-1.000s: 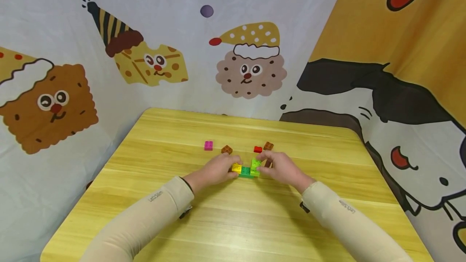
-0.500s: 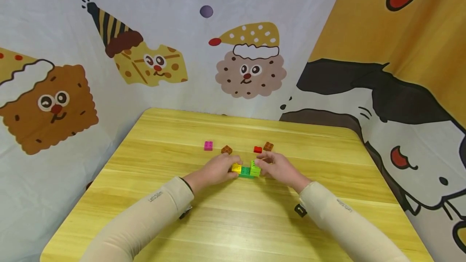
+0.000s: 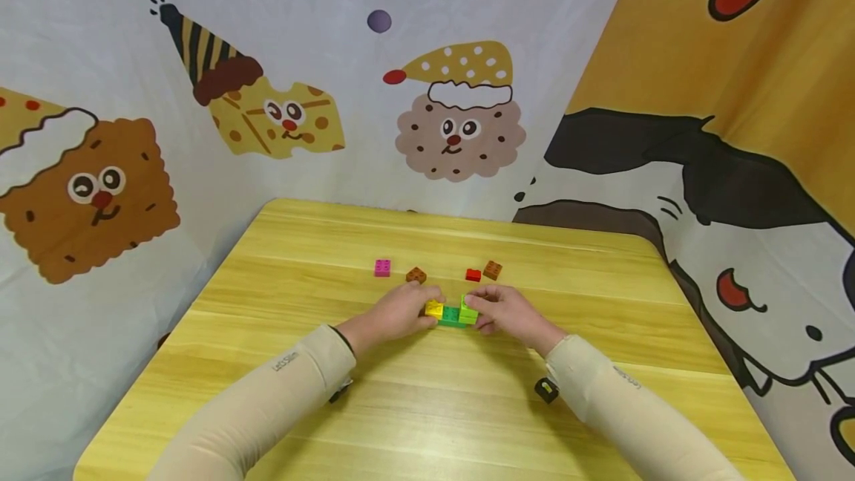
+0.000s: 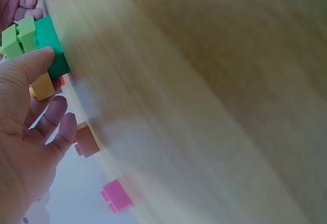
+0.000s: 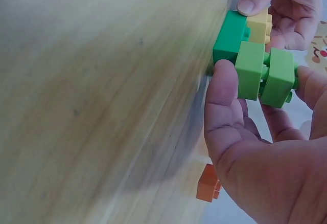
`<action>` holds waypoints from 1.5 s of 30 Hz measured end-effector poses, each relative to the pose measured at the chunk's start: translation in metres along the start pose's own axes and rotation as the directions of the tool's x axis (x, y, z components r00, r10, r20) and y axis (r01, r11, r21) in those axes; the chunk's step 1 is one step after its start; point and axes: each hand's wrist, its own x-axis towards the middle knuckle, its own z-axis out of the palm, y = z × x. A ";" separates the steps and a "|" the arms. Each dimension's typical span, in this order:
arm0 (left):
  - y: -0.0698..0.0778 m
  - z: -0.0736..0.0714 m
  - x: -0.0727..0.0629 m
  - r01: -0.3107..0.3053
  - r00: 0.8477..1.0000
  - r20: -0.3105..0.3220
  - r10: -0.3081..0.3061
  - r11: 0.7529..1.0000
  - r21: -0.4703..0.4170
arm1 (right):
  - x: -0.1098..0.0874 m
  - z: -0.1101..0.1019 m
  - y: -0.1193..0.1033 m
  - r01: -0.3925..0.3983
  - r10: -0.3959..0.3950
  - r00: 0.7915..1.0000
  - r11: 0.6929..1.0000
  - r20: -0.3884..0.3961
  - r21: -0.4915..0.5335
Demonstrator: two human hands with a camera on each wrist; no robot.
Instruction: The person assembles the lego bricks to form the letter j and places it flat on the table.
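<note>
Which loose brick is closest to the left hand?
The brown brick just beyond the left hand; the pink brick, red brick and other brown brick lie farther off.

Left wrist view: I lose part of left hand [image 4: 18, 124] past left edge; its thumb covers some of yellow brick [image 4: 43, 87], and red brick [image 3: 473, 275] shows only as sliver. Right wrist view: right hand [image 5: 276, 170] runs off frame, hides part of brown brick [image 5: 206, 184]. Head view crops sleeves [image 3: 267, 392], near edge of table [image 3: 441, 421].
</note>
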 end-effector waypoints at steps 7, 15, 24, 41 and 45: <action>0.001 0.001 0.000 0.002 1.000 -0.007 -0.002 1.000 -0.004 | 0.002 0.001 0.002 -0.001 0.001 1.000 1.000 -0.007 0.020; 0.001 0.002 -0.001 0.001 1.000 -0.018 -0.001 1.000 -0.008 | 0.001 0.003 0.006 0.021 -0.021 1.000 0.997 0.000 0.072; 0.000 0.002 -0.001 0.005 1.000 -0.002 -0.005 1.000 -0.006 | 0.000 0.004 0.005 0.014 -0.013 0.999 1.000 -0.033 0.021; 0.002 0.001 -0.001 0.022 1.000 0.023 -0.022 1.000 0.007 | 0.035 -0.049 0.003 0.055 -0.365 0.896 0.656 -0.253 -0.753; 0.003 0.000 -0.001 0.023 1.000 0.017 -0.023 1.000 0.009 | 0.040 -0.051 0.003 0.047 -0.360 0.899 0.646 -0.250 -0.762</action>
